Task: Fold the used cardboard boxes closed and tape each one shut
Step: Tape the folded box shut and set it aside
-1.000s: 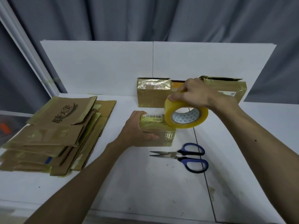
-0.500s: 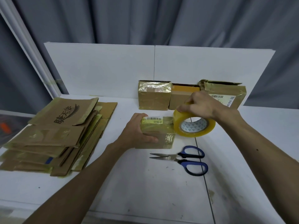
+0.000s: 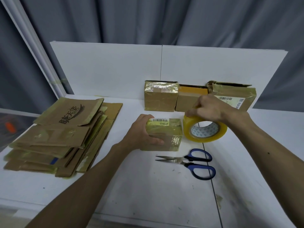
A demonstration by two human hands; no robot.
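One view, head cam. Small cardboard box (image 3: 166, 134), cuboid, closed, wrapped in glossy yellowish tape w/ a barcode label on top, sits mid-way across the white, scuffed surface (image 3: 148, 186). Left hand (image 3: 143, 134) grips it from its left side, thumb across the near face, other fingers (image 3: 146, 118) curled over the far top edge. Right hand (image 3: 212, 111) holds the tape roll (image 3: 205, 130) from above, pinching its upper rim. The roll is clear-yellow and tilted, its hollow core w/ triangle-print liner facing the cam. It's just right of the box; can't tell if they touch.

Scissors (image 3: 194, 162), w/ blue plastic handles and steel blades slightly parted & pointing left, lie flat just in front of box and roll. Three brown boxes (image 3: 160, 99) stand side by side at the back against a white board (image 3: 107, 71): the L one crinkly w/ tape, the mid one w/ an orange top band, the R one w/ a ragged flap & white shipping label. Stack of flattened cardboard (image 3: 65, 137), tape-streaked, top piece printed w/ black characters, lies at far left. Grey pleated curtain (image 3: 148, 18) behind.
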